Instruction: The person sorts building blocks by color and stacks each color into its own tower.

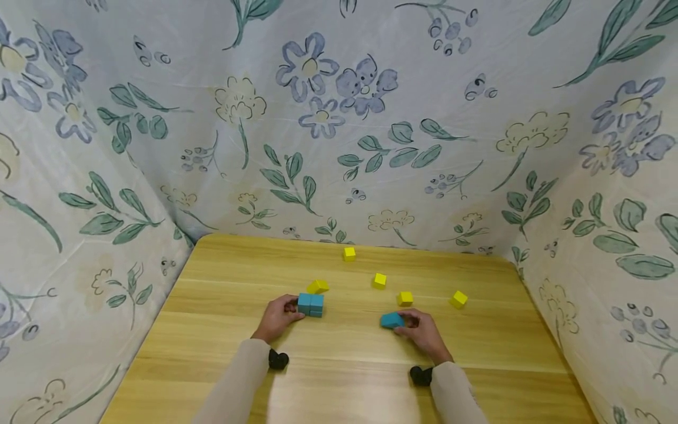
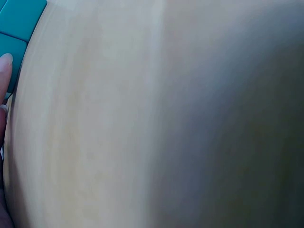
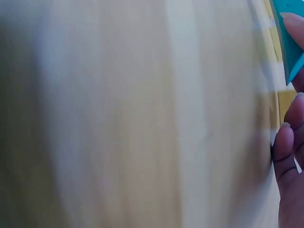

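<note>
Two blue blocks (image 1: pixel 311 305) stand side by side, touching, on the wooden table in the head view. My left hand (image 1: pixel 278 318) grips the left one, thumb in front and fingers behind. In the left wrist view, the thumb tip lies on a teal-blue face (image 2: pixel 10 53), with a seam beside it. Further right, my right hand (image 1: pixel 422 332) pinches another blue block (image 1: pixel 392 320), which looks tilted. The right wrist view shows part of this block (image 3: pixel 290 45) at its upper right edge, under the thumb; whether it touches the table I cannot tell.
Behind the blue blocks lie several yellow blocks, among them one by the left pair (image 1: pixel 318 287), one near the right hand (image 1: pixel 405 298) and one far right (image 1: pixel 459 299). Another (image 1: pixel 349 254) sits near the table's back edge. Floral cloth (image 1: pixel 328 176) encloses the table's back and sides.
</note>
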